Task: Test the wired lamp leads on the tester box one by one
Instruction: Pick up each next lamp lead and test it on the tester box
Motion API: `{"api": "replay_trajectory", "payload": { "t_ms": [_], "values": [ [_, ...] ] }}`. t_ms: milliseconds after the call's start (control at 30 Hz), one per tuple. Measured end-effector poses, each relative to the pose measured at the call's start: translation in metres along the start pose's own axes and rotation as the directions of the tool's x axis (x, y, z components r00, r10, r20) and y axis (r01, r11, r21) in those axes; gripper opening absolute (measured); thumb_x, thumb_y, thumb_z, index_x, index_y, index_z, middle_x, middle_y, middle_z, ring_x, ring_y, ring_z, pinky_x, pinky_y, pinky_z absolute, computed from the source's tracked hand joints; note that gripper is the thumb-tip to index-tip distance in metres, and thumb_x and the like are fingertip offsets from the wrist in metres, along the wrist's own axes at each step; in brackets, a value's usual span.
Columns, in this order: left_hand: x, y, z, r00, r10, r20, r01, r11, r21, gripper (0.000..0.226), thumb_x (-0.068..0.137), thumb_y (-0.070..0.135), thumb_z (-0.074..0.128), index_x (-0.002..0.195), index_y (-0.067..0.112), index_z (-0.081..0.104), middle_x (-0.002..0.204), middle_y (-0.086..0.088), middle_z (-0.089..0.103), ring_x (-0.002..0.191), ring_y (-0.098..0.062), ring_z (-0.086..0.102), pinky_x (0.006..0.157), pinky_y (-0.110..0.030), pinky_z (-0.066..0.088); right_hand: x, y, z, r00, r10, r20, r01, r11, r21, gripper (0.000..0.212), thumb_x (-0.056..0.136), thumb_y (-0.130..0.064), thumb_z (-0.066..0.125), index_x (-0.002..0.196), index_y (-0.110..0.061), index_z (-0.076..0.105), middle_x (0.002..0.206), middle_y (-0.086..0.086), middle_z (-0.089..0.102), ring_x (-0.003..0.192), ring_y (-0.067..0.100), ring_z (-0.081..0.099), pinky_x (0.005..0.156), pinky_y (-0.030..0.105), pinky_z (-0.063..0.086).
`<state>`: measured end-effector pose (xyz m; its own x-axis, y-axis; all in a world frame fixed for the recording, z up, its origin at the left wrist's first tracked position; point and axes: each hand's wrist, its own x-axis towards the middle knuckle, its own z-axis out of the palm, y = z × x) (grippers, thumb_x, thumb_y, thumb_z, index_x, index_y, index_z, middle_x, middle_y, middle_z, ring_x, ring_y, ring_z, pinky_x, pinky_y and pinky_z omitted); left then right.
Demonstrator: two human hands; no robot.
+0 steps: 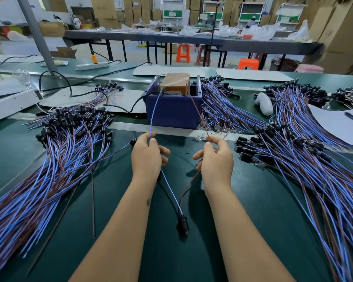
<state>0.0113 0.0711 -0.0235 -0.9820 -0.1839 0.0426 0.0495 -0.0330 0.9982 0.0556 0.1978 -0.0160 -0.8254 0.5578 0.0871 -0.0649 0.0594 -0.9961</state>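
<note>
My left hand [148,154] pinches a blue wire [154,112] that runs up to the orange tester box [175,83] in a blue bin [172,110]. Between thumb and fingers, my right hand [215,156] pinches a brown wire [198,112] that rises to the same box. Below my hands both wires drop to one black lamp socket [182,223] lying on the green table [171,257] between my forearms.
A big heap of blue and brown lamp leads [55,159] with black sockets fans out on the left, and another heap of leads [306,165] fans out on the right. A further bundle [218,104] lies beside the bin. White paper sheets [338,125] lie at the right.
</note>
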Motion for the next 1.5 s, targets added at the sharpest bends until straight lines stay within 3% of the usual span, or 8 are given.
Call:
{"api": "replay_trajectory", "payload": {
  "t_ms": [167, 367, 500, 700, 833, 1500],
  "values": [
    [0.0007, -0.0007, 0.0007, 1.0, -0.008, -0.005, 0.008, 1.0, 0.004, 0.023, 0.103, 0.014, 0.034, 0.107, 0.028, 0.052, 0.052, 0.006, 0.064, 0.038, -0.007, 0.047, 0.04, -0.018, 0.041, -0.0001, 0.0003, -0.0003, 1.0, -0.002, 0.006, 0.002, 1.0, -0.016, 0.019, 0.099, -0.016, 0.042, 0.103, -0.029, 0.055, 0.056, -0.004, 0.064, 0.045, 0.012, 0.047, 0.05, 0.026, 0.044],
    [0.0019, -0.0008, -0.0006, 1.0, -0.022, -0.014, 0.021, 0.999, -0.024, 0.025, 0.104, 0.015, 0.033, 0.121, 0.021, 0.05, 0.054, 0.006, 0.064, 0.039, -0.007, 0.047, 0.041, -0.019, 0.041, 0.0002, 0.0007, -0.001, 1.0, 0.002, 0.01, -0.002, 1.0, -0.022, 0.019, 0.1, -0.016, 0.041, 0.104, -0.029, 0.055, 0.057, -0.003, 0.064, 0.044, 0.009, 0.047, 0.045, 0.018, 0.041],
    [0.0008, -0.0002, -0.0013, 0.999, -0.022, -0.03, 0.021, 1.0, -0.019, 0.025, 0.104, 0.016, 0.033, 0.123, 0.022, 0.048, 0.055, 0.005, 0.065, 0.041, -0.009, 0.048, 0.046, -0.023, 0.042, -0.0013, -0.0005, -0.0002, 1.0, -0.002, 0.01, 0.002, 0.999, -0.037, 0.019, 0.1, -0.016, 0.041, 0.105, -0.029, 0.054, 0.058, -0.003, 0.064, 0.047, 0.012, 0.047, 0.051, 0.026, 0.045],
    [-0.0016, -0.0004, -0.0014, 0.998, 0.007, -0.057, -0.007, 1.0, -0.004, 0.025, 0.104, 0.017, 0.032, 0.123, 0.027, 0.044, 0.06, 0.004, 0.064, 0.043, -0.009, 0.05, 0.05, -0.026, 0.042, -0.0022, -0.0007, -0.0002, 1.0, 0.004, 0.007, -0.003, 0.999, -0.05, 0.018, 0.098, -0.015, 0.04, 0.103, -0.027, 0.053, 0.056, -0.003, 0.063, 0.046, 0.012, 0.046, 0.05, 0.027, 0.043],
    [-0.0012, 0.0003, -0.0025, 0.997, -0.02, -0.073, 0.017, 0.999, -0.039, 0.022, 0.103, 0.015, 0.032, 0.115, 0.03, 0.043, 0.055, 0.006, 0.064, 0.04, -0.008, 0.05, 0.046, -0.021, 0.042, -0.002, -0.0006, -0.0006, 1.0, 0.01, 0.011, -0.01, 0.998, -0.057, 0.019, 0.096, -0.012, 0.04, 0.098, -0.027, 0.052, 0.052, -0.005, 0.062, 0.048, 0.013, 0.046, 0.051, 0.029, 0.044],
    [0.0018, 0.0002, -0.0036, 0.996, -0.043, -0.08, 0.036, 0.995, -0.092, 0.026, 0.101, 0.011, 0.033, 0.12, 0.024, 0.045, 0.052, 0.006, 0.063, 0.04, -0.007, 0.049, 0.042, -0.02, 0.042, -0.0005, -0.0011, 0.0013, 0.999, 0.042, 0.002, -0.042, 0.989, -0.142, 0.02, 0.089, -0.009, 0.04, 0.092, -0.025, 0.051, 0.057, 0.001, 0.062, 0.049, 0.013, 0.05, 0.053, 0.03, 0.043]
  ]
}}
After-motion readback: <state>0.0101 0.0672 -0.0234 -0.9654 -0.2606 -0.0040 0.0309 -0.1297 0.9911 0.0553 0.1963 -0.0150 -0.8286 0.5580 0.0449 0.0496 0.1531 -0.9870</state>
